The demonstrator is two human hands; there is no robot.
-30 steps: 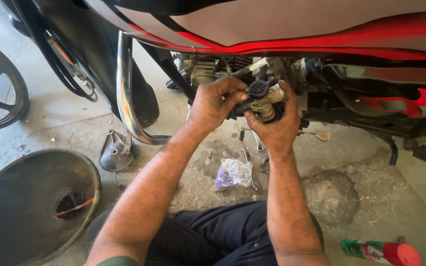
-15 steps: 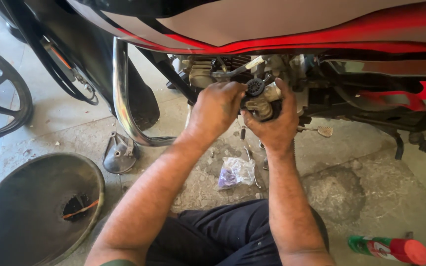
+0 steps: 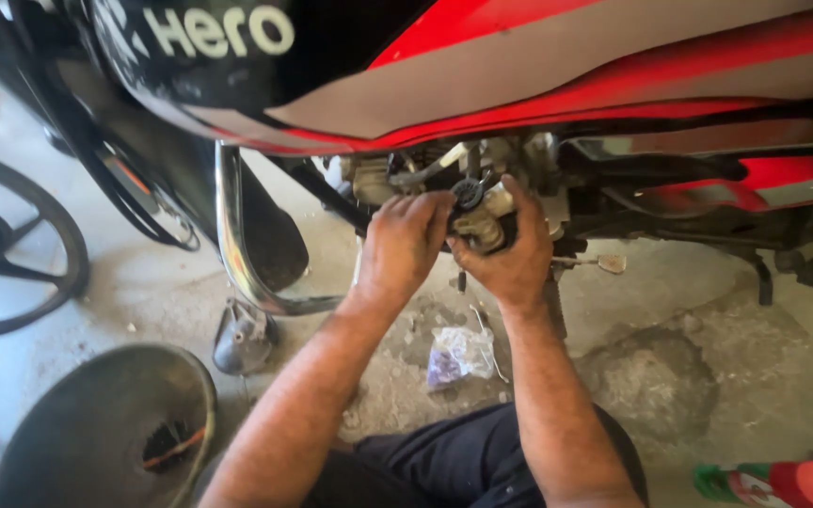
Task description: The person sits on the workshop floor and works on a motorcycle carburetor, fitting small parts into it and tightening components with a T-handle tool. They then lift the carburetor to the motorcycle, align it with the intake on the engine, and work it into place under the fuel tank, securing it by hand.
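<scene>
A black, red and grey motorcycle [image 3: 538, 85] stands over me. Under its tank, both my hands are up at a small metal engine part [image 3: 478, 214], a carburettor-like piece with a dark round cap. My right hand [image 3: 508, 256] cups this part from below and grips it. My left hand [image 3: 405, 243] is closed against its left side, fingers curled onto it. What the fingertips do is hidden behind the hands.
A chrome crash guard [image 3: 233, 246] curves down at the left. A black wheel [image 3: 7, 246] is at far left, a dark round pan [image 3: 96, 433] at bottom left. A crumpled plastic bag [image 3: 459, 354] and a spray can with red cap [image 3: 783, 484] lie on the concrete floor.
The view has shifted slightly, so hands and engine part sit a little lower and to the left. Both hands stay on the part, their grip much the same.
</scene>
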